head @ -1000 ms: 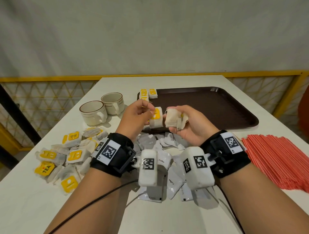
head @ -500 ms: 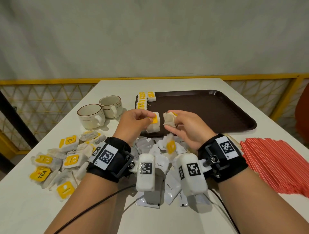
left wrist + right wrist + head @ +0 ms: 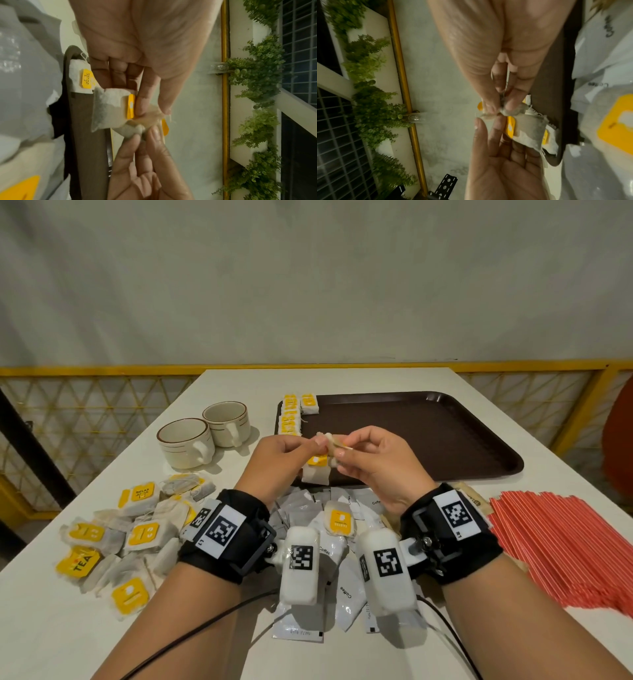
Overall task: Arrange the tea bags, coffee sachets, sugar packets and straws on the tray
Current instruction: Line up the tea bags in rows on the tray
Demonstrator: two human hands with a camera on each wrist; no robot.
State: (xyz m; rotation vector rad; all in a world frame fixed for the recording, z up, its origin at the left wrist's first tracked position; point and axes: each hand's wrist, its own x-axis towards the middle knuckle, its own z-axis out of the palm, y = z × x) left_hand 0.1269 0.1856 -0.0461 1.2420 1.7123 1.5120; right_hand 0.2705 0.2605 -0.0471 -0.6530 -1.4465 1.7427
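We are keeping the brown tray [image 3: 428,433] as our landmark on the white bench [image 3: 239,378]. Far to its left, a heap of loose tea bags [image 3: 137,529] is lying on the bench, with two cups [image 3: 205,436] standing beyond it, just left of the tray. Along the tray's left edge a short row of placed tea bags [image 3: 291,416] is sitting. Over the tray's near left corner we are holding our left hand [image 3: 281,457] and right hand [image 3: 373,460] close together, the fingers [image 3: 147,102] of both pinching one crumpled tea bag [image 3: 109,112] between them. Below it another tea bag [image 3: 317,472] is resting on the tray's near rim. In front of the tray, coffee sachets [image 3: 346,594] are lying scattered. To its right, red straws [image 3: 565,542] are lying in a flat bundle.
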